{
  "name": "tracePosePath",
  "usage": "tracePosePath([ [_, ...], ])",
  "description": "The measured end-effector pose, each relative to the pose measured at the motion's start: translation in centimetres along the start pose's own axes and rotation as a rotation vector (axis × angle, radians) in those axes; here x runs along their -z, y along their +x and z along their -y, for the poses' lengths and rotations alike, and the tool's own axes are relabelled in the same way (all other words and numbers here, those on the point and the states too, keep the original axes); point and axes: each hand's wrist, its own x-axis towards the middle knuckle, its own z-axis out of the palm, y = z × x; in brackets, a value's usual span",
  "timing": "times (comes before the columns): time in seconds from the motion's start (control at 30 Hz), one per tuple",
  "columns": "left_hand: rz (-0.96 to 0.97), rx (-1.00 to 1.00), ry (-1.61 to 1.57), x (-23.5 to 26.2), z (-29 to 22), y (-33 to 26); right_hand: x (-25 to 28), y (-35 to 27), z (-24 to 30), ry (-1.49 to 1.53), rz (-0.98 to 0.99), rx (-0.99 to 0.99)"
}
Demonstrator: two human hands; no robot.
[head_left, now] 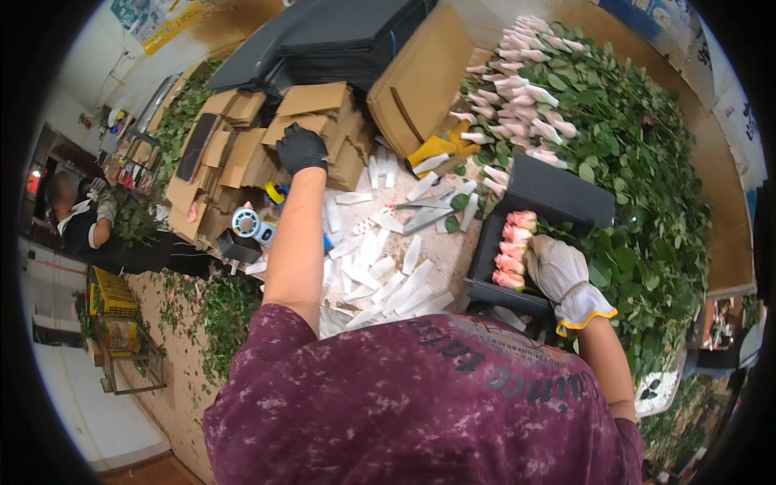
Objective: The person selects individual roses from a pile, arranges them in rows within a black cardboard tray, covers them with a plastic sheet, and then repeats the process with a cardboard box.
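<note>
My left hand (301, 148), in a black glove, reaches far forward and its fingers curl on the edge of a brown cardboard sheet (311, 101) in a loose pile. My right hand (558, 271), in a white glove with a yellow cuff, presses on a bunch of pink roses (512, 249). The bunch lies in a folded black cardboard wrap (558, 194) at the table's right. Between the hands, several white paper sleeves (388, 283) lie scattered on the table.
A large heap of green-leaved roses with white-wrapped buds (525, 97) fills the right side. Stacked black sheets (347, 32) lie at the back. A tape dispenser (252, 225) and scissors (428, 210) lie mid-table. Another person (81, 222) works at far left beside a yellow crate (113, 295).
</note>
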Motion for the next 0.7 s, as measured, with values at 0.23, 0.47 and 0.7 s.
tracePosePath([
  [0.23, -0.218, -0.170, -0.063, -0.3, 0.1, -2.6, 0.6, -0.3, -0.4, 0.010, 0.005, -0.029],
  [0.47, -0.006, -0.750, -1.154, 16.6, -3.8, -18.6, 12.0, -2.3, 3.6, 0.391, -0.354, 0.020],
  [0.7, -0.247, -0.790, -1.213, 18.4, -13.0, -16.9, 10.3, -0.7, -0.9, 0.756, -0.072, 0.041],
])
